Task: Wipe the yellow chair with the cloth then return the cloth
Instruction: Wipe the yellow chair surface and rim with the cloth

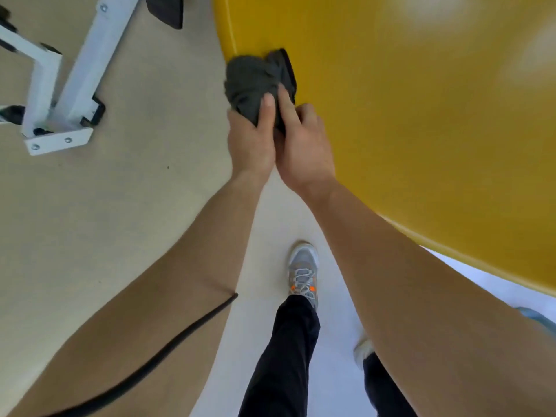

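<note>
The yellow chair (421,121) fills the upper right of the frame, with its rounded rim running from top centre down to the right edge. The dark grey cloth (251,78) is bunched against that rim at upper centre, partly over the yellow surface and partly over the beige floor (135,206). Left hand (251,142): grip clamped on the cloth, thumb laid across the top of the bunch, other fingers hidden beneath it. Right hand (305,149): grip also clamped on the cloth, one digit pressed on the fabric, remaining fingers curled at the chair rim. The two hands touch just below the cloth. A white metal frame (72,82) stands on the floor at upper left. A grey shoe (302,267) is at lower centre. A black cable (168,347) crosses the lower left.
</note>
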`<state>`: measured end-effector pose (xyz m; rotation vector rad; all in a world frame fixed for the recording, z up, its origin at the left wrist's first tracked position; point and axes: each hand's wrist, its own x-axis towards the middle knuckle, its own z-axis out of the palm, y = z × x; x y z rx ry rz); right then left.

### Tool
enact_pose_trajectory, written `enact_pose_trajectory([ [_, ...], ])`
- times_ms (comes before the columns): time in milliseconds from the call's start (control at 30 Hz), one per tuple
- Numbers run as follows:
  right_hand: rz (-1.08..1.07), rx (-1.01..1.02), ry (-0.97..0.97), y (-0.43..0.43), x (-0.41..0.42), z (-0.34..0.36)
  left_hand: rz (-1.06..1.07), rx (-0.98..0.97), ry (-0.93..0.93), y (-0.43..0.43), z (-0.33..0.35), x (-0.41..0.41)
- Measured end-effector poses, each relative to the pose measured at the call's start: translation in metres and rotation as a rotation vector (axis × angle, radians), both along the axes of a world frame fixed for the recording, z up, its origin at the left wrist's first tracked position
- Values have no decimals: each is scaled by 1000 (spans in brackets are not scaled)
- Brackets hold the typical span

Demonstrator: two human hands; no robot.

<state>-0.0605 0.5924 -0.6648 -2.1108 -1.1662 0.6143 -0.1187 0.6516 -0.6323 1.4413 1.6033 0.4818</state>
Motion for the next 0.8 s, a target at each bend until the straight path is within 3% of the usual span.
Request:
enact_pose_trajectory([
  [200, -12, -340, -268, -158, 17, -45, -126, -445, 48, -143, -63, 15],
  [333, 22, -545, -451, -272, 67, -47, -117, -739, 23, -238, -67, 61],
  [467, 96, -587, -470, -285, 69, -38, 6, -644, 17, -247, -64, 69],
  [633, 259, -441, -37, -189, 32, -22, 223, -343, 7, -144, -61, 34],
  [700, 253, -474, 21, -176, 31, -15, 209, -381, 16, -133, -66, 33],
  [800, 240, -588, -34, -215, 49, -13, 173, -542, 5, -180, -75, 53],
])
